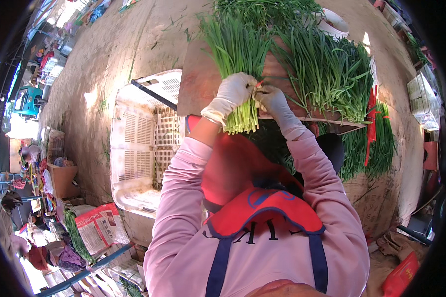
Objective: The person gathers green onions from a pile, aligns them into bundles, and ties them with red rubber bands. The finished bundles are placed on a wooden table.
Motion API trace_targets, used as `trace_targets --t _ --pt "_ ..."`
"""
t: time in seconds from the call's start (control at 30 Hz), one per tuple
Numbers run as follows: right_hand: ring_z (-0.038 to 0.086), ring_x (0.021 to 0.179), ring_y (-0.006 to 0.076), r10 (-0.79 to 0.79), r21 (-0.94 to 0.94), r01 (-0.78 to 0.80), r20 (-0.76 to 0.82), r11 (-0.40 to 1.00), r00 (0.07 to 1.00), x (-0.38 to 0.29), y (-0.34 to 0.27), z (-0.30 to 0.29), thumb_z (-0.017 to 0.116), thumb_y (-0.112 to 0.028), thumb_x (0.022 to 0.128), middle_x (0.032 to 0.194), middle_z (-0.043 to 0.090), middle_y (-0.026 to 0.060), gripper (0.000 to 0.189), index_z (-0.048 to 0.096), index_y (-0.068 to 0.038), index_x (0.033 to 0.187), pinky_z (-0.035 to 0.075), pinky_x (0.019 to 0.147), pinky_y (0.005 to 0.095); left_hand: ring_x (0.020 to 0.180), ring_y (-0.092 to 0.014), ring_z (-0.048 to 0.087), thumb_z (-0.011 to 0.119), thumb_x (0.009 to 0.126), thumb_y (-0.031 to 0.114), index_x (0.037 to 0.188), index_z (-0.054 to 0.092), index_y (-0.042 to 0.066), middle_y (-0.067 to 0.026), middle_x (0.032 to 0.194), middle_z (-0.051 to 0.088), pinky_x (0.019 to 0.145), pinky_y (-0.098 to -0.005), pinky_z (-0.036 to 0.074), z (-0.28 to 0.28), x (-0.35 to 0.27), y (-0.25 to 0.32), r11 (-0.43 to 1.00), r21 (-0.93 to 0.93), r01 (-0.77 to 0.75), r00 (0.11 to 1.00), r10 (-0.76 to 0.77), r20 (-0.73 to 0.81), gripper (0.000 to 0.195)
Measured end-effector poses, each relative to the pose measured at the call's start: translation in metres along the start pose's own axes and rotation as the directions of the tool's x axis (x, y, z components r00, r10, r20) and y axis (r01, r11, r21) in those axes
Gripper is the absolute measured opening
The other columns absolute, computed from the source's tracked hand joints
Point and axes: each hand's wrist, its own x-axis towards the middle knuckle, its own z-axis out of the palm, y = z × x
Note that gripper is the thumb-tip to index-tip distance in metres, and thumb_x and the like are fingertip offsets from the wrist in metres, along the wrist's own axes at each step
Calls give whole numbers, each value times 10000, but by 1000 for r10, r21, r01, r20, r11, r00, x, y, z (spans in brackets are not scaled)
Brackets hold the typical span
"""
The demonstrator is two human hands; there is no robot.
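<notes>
My left hand (231, 95), in a cream glove, is wrapped around a bunch of garlic chives (241, 48). Its pale cut stem ends (242, 120) point toward my body and the green leaves spread away. At the right side of the bunch, my gloved right hand (274, 104) pinches at a thin red tie (259, 84); the fingertips of both hands meet there and partly hide it. Beneath is a wooden board (197, 80), with the stems reaching over its near edge. A loose pile of chives (327, 74) lies on the board to the right.
On the left stands a dirty white plastic crate (133, 148). Red strips (372, 126) hang at the board's right edge, beside chives (384, 148) standing lower down. More chives (267, 9) and a white bucket (334, 24) are at the far side. A red-and-white printed sack (102, 226) lies lower left.
</notes>
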Motion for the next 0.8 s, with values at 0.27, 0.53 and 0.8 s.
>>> trace_targets --t 0.27,0.53,0.8 --pt "682 942 299 -31 -173 40 52 984 998 -4 5 -20 686 -296 791 983 710 219 441 688 52 1062 510 859 357 842 -323 664 686 815 178 879 763 176 -101 852 692 750 -427 534 18 -4 18 913 408 -28 994 70 -88 100" --pt "688 817 259 -23 -22 25 88 999 996 -22 -23 -8 676 -250 797 903 708 183 354 691 30 1014 537 757 355 838 -232 660 709 874 186 921 751 83 -113 870 694 765 -365 507 -24 -56 -6 988 -149 -43 894 -29 -447 121" --pt "694 820 266 34 32 -38 135 999 990 -17 -23 4 640 -201 826 916 715 173 310 681 21 1039 542 781 365 864 -193 669 724 865 124 961 736 36 -104 884 708 761 -327 522 -36 -70 -10 916 -368 159 943 -251 -217 131"
